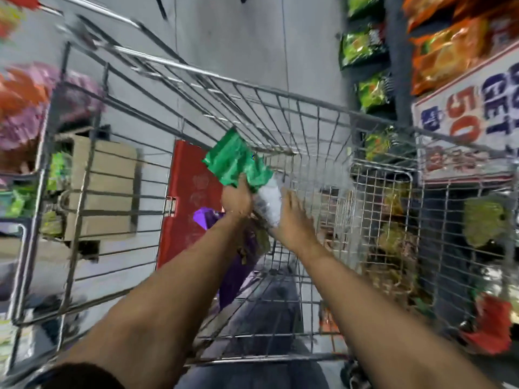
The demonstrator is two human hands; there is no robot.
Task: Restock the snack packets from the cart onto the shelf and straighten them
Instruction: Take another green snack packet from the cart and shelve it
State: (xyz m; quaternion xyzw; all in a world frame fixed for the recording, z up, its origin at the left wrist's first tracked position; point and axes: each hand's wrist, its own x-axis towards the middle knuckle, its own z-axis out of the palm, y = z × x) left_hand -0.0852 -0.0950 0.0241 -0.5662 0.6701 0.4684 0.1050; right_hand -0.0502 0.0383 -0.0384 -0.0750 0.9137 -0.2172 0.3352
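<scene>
Both my arms reach down into a wire shopping cart [280, 108]. My left hand [237, 199] grips a green snack packet [236, 161], lifted above the cart floor. My right hand [295, 220] rests against a clear, silvery packet [269, 200] just below the green one; its fingers look spread and I cannot tell whether it grips. A purple packet [238, 265] lies under my left forearm in the cart. The shelf [393, 66] on the right holds green packets [362, 46] and orange packets [449, 51].
A red panel [191, 192] sits on the cart's left wall. A cardboard box [104, 186] stands on the floor to the left. A price sign [471, 108] hangs on the right shelf. More packets fill a wire bin [393, 234] at lower right. The frame is motion-blurred.
</scene>
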